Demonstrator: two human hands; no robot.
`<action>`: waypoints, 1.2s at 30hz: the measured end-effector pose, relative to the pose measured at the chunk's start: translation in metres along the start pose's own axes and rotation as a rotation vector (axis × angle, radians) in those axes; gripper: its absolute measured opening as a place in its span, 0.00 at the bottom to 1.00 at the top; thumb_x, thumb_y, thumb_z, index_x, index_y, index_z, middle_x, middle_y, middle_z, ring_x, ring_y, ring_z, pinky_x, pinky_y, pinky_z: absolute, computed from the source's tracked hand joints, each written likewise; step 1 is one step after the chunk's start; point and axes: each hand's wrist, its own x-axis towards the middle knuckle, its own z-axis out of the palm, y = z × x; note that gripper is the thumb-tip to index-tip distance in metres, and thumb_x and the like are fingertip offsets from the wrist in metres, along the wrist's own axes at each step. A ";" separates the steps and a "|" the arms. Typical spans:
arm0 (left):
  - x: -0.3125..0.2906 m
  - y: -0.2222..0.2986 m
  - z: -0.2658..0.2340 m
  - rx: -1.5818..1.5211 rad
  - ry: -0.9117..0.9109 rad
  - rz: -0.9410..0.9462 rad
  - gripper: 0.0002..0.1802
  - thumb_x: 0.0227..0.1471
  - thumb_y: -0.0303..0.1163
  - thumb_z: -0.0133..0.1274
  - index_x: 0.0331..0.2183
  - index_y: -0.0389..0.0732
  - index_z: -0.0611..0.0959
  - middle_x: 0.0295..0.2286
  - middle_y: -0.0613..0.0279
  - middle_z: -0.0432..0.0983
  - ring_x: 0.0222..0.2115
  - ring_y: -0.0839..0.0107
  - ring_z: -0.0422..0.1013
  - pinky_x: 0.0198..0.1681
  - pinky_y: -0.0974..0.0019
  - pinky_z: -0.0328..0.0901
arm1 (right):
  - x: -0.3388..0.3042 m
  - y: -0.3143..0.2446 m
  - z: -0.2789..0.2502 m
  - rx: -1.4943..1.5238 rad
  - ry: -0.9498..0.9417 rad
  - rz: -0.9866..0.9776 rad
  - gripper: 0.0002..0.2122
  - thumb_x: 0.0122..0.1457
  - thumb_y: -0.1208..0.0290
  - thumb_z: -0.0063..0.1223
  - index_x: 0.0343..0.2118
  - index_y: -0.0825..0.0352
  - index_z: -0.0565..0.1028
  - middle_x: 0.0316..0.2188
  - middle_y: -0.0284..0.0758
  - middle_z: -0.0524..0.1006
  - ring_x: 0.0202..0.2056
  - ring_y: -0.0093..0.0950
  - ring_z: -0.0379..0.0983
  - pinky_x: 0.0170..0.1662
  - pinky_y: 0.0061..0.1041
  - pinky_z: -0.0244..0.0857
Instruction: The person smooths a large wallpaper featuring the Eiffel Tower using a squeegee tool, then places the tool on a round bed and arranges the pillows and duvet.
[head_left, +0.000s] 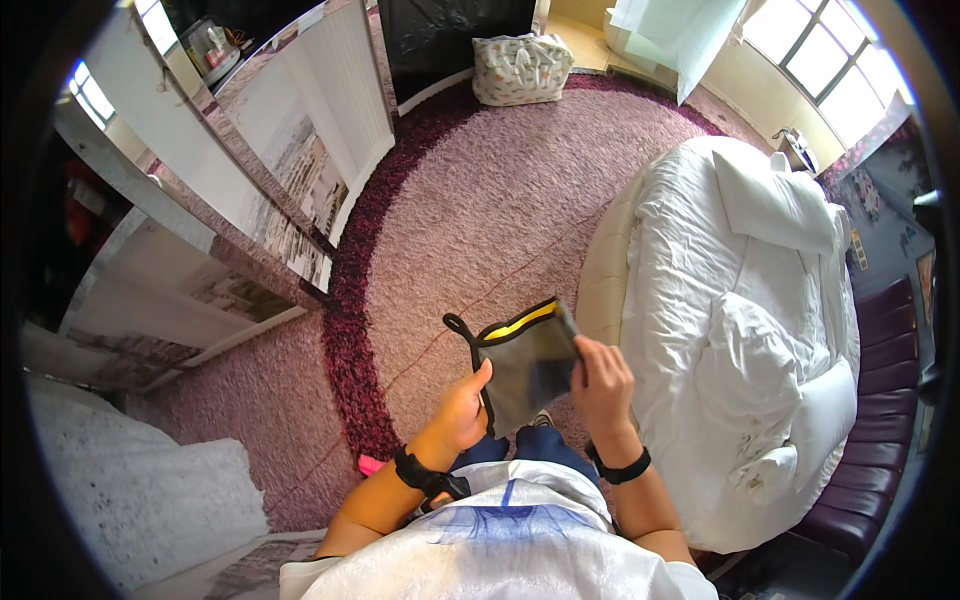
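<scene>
Your left hand and right hand grip the dark pouch at opposite sides. If one grip loosens, it could fall onto the carpet.

Patterned bag on pink carpet

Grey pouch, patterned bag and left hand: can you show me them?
Grey pouch (518, 378): head view, middle of its visible panel.
Patterned bag (521, 74): head view, middle of its side.
Left hand (464, 408): head view, just below the thumb.
</scene>
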 end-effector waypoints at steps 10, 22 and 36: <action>-0.010 0.019 0.004 -0.023 -0.020 0.003 0.26 0.63 0.45 0.43 0.54 0.37 0.69 0.49 0.55 0.72 0.48 0.63 0.71 0.54 0.55 0.64 | -0.010 -0.031 0.022 0.337 -0.161 -0.041 0.11 0.51 0.78 0.53 0.39 0.69 0.75 0.38 0.41 0.75 0.38 0.39 0.72 0.40 0.33 0.67; 0.023 -0.001 0.013 0.759 0.130 0.257 0.17 0.50 0.21 0.59 0.43 0.35 0.77 0.36 0.64 0.77 0.35 0.74 0.74 0.40 0.71 0.69 | -0.026 -0.006 0.026 0.361 -0.140 0.000 0.11 0.49 0.76 0.58 0.37 0.68 0.75 0.32 0.37 0.76 0.33 0.35 0.72 0.38 0.31 0.69; 0.106 -0.009 0.118 1.567 -0.216 0.278 0.20 0.40 0.14 0.51 0.40 0.33 0.79 0.34 0.52 0.78 0.37 0.64 0.76 0.40 0.67 0.68 | 0.013 0.129 -0.036 0.378 0.083 0.014 0.29 0.41 0.69 0.67 0.51 0.60 0.71 0.41 0.37 0.73 0.43 0.37 0.72 0.44 0.35 0.66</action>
